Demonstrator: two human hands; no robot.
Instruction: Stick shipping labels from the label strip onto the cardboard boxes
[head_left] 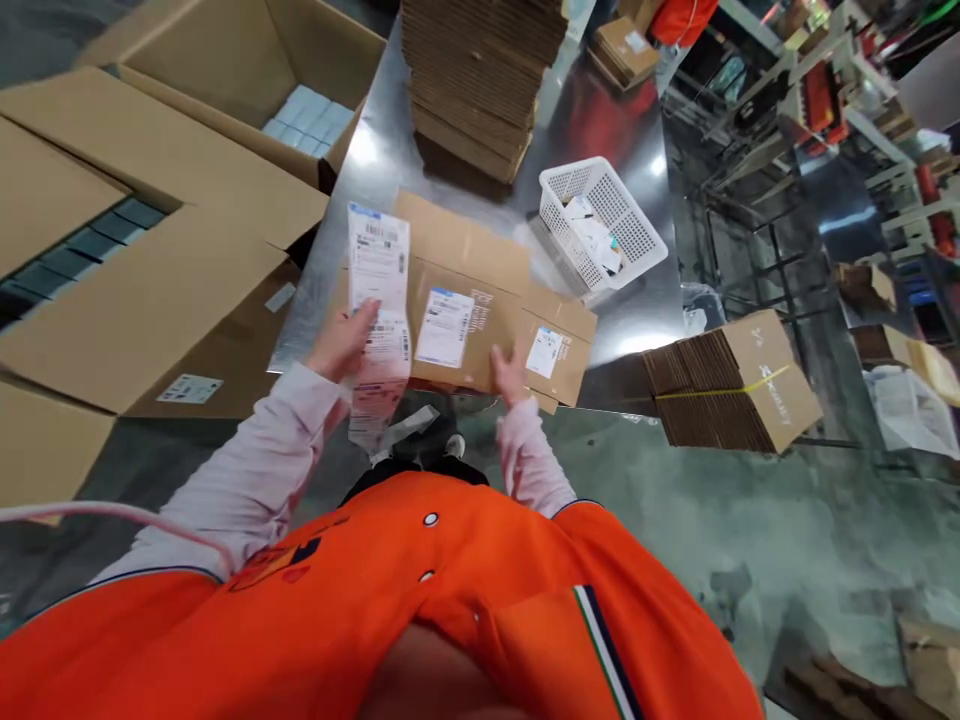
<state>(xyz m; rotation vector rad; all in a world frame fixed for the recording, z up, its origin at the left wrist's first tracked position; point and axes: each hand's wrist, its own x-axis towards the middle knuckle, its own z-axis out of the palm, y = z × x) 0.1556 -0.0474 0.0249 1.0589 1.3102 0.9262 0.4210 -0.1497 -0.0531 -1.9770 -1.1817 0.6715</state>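
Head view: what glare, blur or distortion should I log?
Head view: white glare patches and a reddish sheen on the shiny grey metal table; head view: apparent wide-angle stretching, with the orange short-sleeved garment spreading broadly across the bottom; head view: fine print on the long white paper label strip in the left hand too soft to read.

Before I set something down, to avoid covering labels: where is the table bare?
The metal table is bare between the white basket and the near right corner, and between the basket and small cardboard pile. The middle of the near edge is crowded with left hand, label strip, right hand, labelled cardboard.
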